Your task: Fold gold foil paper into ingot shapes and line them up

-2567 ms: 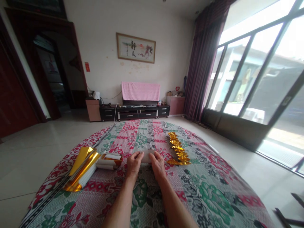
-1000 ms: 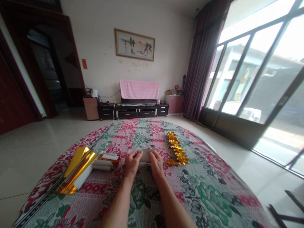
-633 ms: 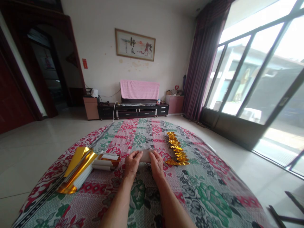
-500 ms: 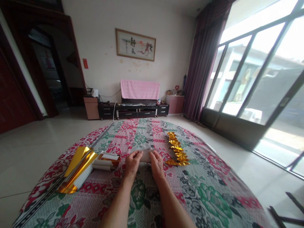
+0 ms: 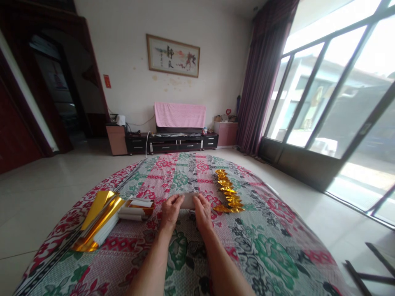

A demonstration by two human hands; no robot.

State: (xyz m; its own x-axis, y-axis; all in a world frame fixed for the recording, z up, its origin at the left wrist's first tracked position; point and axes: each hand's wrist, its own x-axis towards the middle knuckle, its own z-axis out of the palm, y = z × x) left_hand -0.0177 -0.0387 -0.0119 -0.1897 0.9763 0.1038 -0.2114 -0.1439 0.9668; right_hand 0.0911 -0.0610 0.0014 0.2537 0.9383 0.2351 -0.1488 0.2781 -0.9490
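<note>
Sheet (image 5: 188, 202) between left hand (image 5: 170, 209) and right hand (image 5: 203, 210), ends unseen

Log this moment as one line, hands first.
left hand: pinching greyish sheet | right hand: pinching its other end | folded gold pieces: right, on cloth

Both forearms (image 5: 152, 259) stretch forward, left grip (image 5: 170, 210) and right grip (image 5: 202, 209) just apart, each closed in a pinch.

Strong daylight from right-hand windows (image 5: 336, 90), partly blown out; left doorway (image 5: 74, 90) very dark. Gold foil (image 5: 104, 218) throws glints, held sheet (image 5: 188, 201) dull, shaded. Overall soft, fine detail smeared, wide-angle stretch toward edges (windows lean hard).
</note>
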